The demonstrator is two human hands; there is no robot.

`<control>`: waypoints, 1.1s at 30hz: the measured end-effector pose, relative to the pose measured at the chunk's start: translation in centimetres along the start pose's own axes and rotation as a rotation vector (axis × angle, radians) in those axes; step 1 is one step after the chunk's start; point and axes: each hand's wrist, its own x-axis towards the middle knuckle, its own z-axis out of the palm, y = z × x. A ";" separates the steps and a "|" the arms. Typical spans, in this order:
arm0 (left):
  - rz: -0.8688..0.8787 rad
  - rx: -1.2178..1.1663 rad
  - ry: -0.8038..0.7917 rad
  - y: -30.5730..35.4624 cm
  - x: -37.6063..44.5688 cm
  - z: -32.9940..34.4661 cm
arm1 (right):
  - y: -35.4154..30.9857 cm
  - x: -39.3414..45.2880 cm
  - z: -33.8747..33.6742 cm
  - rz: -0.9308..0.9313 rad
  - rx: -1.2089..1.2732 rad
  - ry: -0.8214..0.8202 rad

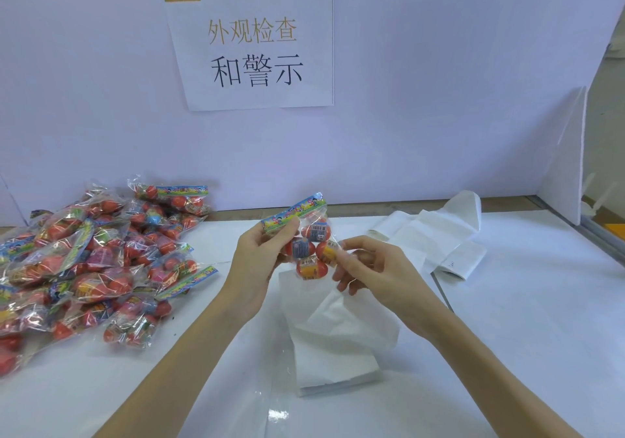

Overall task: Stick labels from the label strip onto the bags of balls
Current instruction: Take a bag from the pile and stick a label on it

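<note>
Head view is showing the left hand (262, 255) pinching the bag of balls (308, 241) by its header, hanging lengthwise above the worktop (507, 319), while the right hand (368, 265), fingers curled, is touching its right side.

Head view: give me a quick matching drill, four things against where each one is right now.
Things:
1. held bag
2. pile of bags
3. paper sign
4. label strip

Places:
A. taped on the back wall
B. lying on the table, right of the hands
C. heaped on the table at left
D. up between both hands

Pairs: 1-D, 2-C, 3-A, 4-B
</note>
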 end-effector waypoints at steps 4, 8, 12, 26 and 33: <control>0.044 -0.055 0.053 0.3 -0.2 0.3 | 0.0 0.1 0.2 -0.045 -0.032 0.005; 0.003 -0.159 0.124 0.2 -0.6 0.5 | 0.0 0.0 0.9 -0.092 -0.051 0.021; 0.009 -0.151 0.188 -0.4 -0.8 1.1 | 0.2 0.0 0.8 -0.077 -0.110 0.011; 0.173 0.132 0.030 -0.9 -1.0 1.3 | 0.2 0.0 0.2 0.045 -0.008 0.035; 0.420 0.477 0.073 -1.1 0.2 -0.3 | 1.0 -0.1 -0.6 -0.002 -0.403 -0.089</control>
